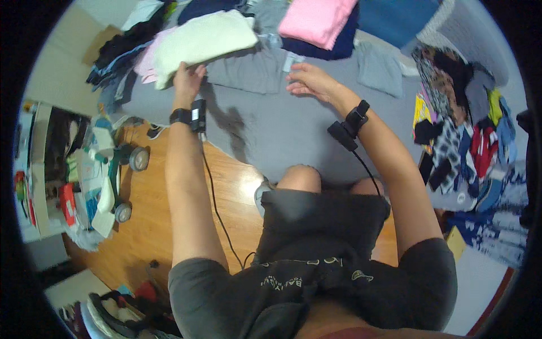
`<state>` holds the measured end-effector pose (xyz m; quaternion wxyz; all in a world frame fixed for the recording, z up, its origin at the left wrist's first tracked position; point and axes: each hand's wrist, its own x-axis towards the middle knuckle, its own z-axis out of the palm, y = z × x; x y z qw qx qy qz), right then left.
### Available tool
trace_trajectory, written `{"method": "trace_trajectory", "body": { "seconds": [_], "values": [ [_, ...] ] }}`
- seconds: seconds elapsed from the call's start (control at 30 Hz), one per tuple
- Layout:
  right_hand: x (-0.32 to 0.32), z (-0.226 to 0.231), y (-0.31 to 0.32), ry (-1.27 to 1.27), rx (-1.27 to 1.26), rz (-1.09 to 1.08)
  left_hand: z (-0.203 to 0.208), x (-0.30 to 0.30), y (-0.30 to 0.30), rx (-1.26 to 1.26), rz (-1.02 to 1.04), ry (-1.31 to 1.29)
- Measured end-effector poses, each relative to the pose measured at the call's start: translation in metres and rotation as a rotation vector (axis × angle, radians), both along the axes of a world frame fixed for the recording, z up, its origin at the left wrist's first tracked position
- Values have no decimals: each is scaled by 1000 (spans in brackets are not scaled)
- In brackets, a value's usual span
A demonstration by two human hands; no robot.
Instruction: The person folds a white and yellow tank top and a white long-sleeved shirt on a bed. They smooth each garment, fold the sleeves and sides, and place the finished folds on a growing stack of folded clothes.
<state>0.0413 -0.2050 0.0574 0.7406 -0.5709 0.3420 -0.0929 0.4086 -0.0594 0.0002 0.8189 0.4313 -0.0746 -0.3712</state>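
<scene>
A pale green folded garment (209, 37) lies across a grey folded garment (248, 70) at the far side of the bed. My left hand (188, 83) is at its near edge, fingers apart and fingertips against or just over the cloth. Farther right, my right hand (315, 83) hovers over the grey bed sheet (282, 127), fingers stretched out and holding nothing. Just beyond it sits a small light-blue cloth piece or tag (292, 61). A pink folded garment (316, 21) rests on a navy one (319, 48) beyond my right hand.
Another grey folded garment (379, 69) lies to the right. Mixed clothes (468, 124) are heaped at the right edge. A wheeled green-and-white toy (107, 169) stands on the wooden floor (147, 226) at left. Cables hang from both wrist devices.
</scene>
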Motion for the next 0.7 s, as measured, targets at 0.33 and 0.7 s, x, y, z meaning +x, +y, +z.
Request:
{"method": "trace_trajectory", "body": {
  "seconds": [0.33,0.7],
  "values": [
    [-157,-75,-15,21,87,-165,-28,-170,-28,696,105,-1453],
    [-374,-94,-62,666,-898,-466,-38,-429,-31,746,-650,-2098]
  ]
}}
